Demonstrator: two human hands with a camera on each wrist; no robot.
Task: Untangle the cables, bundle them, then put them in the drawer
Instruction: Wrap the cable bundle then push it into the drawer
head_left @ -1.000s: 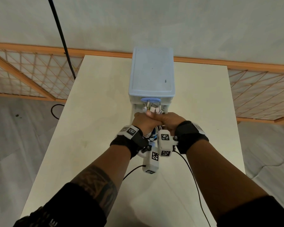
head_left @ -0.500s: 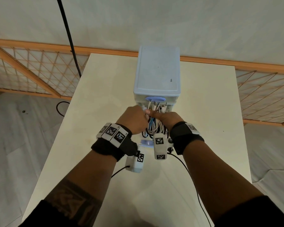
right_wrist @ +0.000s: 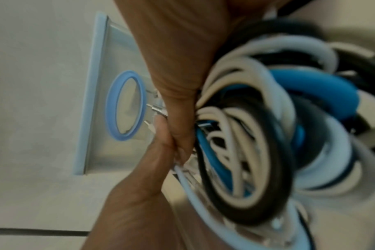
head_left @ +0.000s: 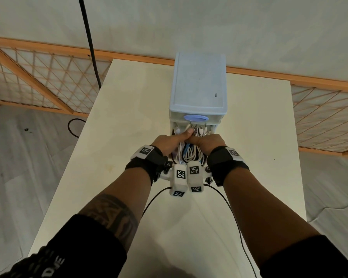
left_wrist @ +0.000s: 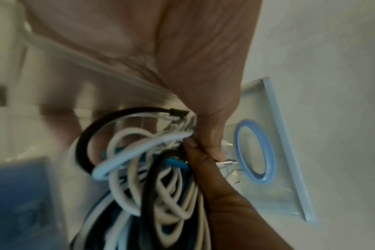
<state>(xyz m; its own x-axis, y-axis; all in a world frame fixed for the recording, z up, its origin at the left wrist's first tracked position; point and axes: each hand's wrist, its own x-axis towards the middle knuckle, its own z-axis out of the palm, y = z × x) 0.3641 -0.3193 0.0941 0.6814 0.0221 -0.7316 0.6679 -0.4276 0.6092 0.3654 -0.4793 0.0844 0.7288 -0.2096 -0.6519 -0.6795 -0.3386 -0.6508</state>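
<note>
Cables (head_left: 189,153) bunched in our left hand (head_left: 170,142) and right hand (head_left: 208,142), both gripping tight, at the open drawer (head_left: 214,129) on the table (head_left: 129,109); we lower loops first, tucking plugs in.

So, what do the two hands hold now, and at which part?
Both the left hand and the right hand grip one bundle of white, blue and black looped cables at its plug end, loops hanging toward the wrists.
</note>
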